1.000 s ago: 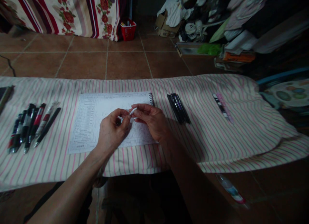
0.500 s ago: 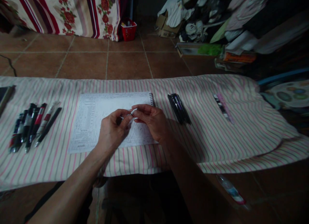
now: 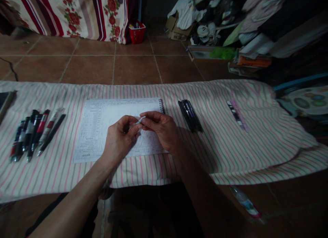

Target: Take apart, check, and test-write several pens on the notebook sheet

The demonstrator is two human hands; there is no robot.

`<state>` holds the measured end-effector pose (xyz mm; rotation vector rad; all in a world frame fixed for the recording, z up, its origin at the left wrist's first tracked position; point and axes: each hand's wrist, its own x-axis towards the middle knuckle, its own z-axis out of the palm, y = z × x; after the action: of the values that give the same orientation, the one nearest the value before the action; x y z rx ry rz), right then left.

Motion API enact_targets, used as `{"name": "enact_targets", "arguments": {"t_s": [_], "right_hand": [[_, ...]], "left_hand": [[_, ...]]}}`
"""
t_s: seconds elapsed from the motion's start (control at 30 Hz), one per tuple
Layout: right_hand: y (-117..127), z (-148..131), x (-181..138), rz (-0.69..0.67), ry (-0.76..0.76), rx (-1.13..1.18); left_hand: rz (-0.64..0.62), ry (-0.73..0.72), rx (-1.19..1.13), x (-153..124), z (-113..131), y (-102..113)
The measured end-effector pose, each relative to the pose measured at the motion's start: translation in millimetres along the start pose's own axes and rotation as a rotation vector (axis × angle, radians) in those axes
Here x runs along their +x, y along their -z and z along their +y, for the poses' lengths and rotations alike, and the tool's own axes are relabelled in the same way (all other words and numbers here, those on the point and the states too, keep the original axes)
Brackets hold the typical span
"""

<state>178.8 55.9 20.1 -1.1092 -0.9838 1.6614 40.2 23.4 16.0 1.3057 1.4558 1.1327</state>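
Note:
Both hands meet above a spiral notebook (image 3: 120,106) whose page is covered in print and pen strokes. A small white piece (image 3: 140,120), too small to name for sure, is pinched between them. My left hand (image 3: 120,135) is closed on its left end, thumb and forefinger together. My right hand (image 3: 161,127) grips the other end with thumb and fingertips, partly covering it. Several black pens (image 3: 190,115) lie just right of the notebook. Farther left rests a group of several pens (image 3: 36,134), some with red or grey grips.
A striped cloth (image 3: 217,149) covers the work surface. On its right lie a black-and-white stick (image 3: 235,114) and a pink one (image 3: 240,115). A dark flat object (image 3: 5,103) sits at the left edge. On the floor are a red basket (image 3: 137,33) and a plastic bottle (image 3: 245,202).
The white piece between my fingertips has turned slightly and shows a little more of its length. Both hands stay in nearly the same place over the notebook.

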Motion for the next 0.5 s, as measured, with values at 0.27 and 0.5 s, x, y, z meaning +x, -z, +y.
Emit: {"name": "enact_targets", "arguments": {"t_s": [0.27,0.5], "right_hand": [[1.3,0.2,-0.8,-0.022,0.023,0.013],[2.1,-2.6,-1.5,-0.011,0.016,0.001]], "left_hand": [[-0.008,-0.017,0.024,0.2,-4.0,0.3],[0.004,-0.028,0.138,-0.4,-1.3,0.7]]}}
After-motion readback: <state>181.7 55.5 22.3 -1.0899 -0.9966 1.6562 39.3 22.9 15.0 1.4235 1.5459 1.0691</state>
